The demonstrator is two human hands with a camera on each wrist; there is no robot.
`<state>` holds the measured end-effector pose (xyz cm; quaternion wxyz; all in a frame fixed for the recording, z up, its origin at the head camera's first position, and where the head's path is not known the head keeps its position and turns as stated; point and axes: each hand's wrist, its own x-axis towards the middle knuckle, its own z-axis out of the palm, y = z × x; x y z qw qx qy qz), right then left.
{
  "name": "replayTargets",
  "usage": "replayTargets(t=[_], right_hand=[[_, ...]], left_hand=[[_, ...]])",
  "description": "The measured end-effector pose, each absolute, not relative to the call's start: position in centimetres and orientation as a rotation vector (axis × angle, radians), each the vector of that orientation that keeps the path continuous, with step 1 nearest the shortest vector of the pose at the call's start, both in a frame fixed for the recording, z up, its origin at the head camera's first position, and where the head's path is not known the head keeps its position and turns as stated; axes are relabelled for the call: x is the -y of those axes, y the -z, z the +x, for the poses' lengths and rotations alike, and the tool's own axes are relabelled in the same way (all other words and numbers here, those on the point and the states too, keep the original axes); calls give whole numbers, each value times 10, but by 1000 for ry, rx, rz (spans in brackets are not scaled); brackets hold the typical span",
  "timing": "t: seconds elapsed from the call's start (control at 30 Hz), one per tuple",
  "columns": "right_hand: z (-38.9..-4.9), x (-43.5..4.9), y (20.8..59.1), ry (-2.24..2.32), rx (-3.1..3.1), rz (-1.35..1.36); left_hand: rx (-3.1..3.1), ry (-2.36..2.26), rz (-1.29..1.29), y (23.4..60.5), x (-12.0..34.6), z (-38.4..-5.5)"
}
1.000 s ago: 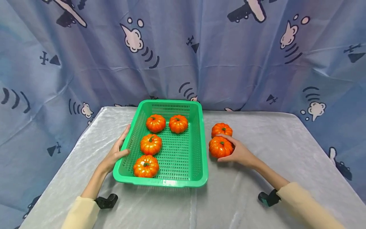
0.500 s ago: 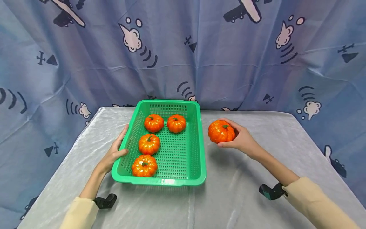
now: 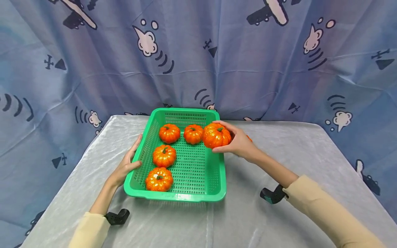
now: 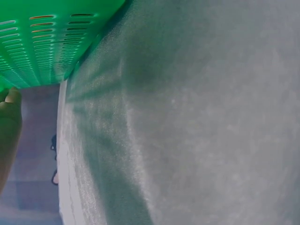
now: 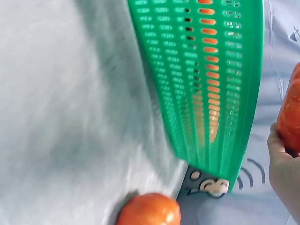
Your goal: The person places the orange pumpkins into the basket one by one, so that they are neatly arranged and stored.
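My right hand [image 3: 242, 143] holds a shiny orange toy pumpkin [image 3: 215, 135] above the right side of a green perforated plastic basket [image 3: 198, 198], thumb and fingers on its sides. In the right wrist view this pumpkin [image 5: 291, 112] is partly cut off and higher than the rim. My left hand [image 3: 122, 170] holds the basket's left side, its thumb over the rim and its fingers along the outside. Several pumpkins lie inside, two at the back and others down the left side, such as the front pumpkin [image 3: 159, 179].
Another pumpkin [image 5: 150, 211] rests on the cloth-covered table [image 3: 242, 213] right of the basket, mostly hidden behind my right hand in the head view. A blue patterned curtain [image 3: 192, 58] hangs behind the table.
My right hand has lifted the nearer of the two pumpkins off the table and carried it left over the basket's right rim. The left hand stays at the basket.
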<state>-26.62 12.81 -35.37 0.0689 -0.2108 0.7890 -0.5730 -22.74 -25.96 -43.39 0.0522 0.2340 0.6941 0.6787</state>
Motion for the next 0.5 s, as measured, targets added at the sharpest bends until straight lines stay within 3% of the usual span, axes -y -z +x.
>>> replayTargets(t=[0.5], right_hand=[[-277,-77,364,1671,-2275,-689]], left_hand=[[-2083,-2083,697,435,262,-230]])
